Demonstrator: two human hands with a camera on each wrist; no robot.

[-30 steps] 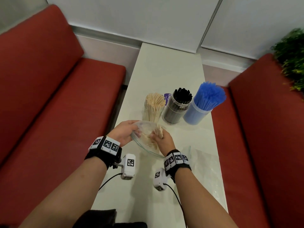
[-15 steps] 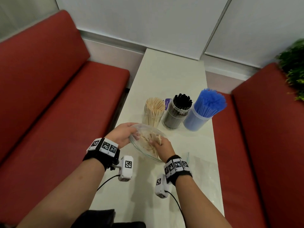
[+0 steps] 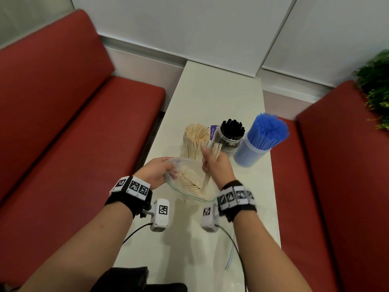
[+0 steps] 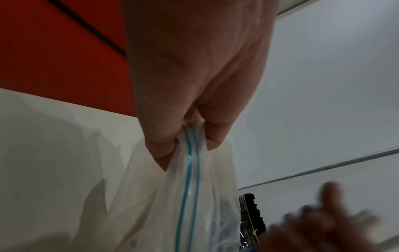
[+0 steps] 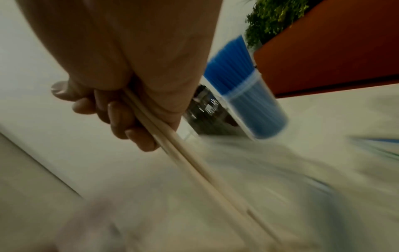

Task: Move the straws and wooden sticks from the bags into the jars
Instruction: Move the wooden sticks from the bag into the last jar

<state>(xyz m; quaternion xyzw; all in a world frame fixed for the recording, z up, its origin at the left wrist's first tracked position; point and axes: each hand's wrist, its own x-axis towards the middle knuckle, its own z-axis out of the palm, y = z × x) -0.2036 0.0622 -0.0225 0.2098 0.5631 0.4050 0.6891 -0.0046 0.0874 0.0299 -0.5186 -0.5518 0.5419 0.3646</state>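
A clear zip bag with tan wooden sticks inside lies open on the white table. My left hand pinches the bag's blue-striped rim and holds the mouth open. My right hand grips a few wooden sticks lifted partly out of the bag; the same sticks run through its curled fingers. Just beyond stands a jar of tan sticks, then a jar of black straws and a jar of blue straws.
Red bench seats flank the narrow table on both sides. An empty clear bag lies flat by my right forearm. A green plant sits at the far right. A small purple label lies behind the jars.
My right hand has risen out of the bag with a few sticks and moved toward the jar of tan sticks. My left hand keeps its hold on the bag rim.
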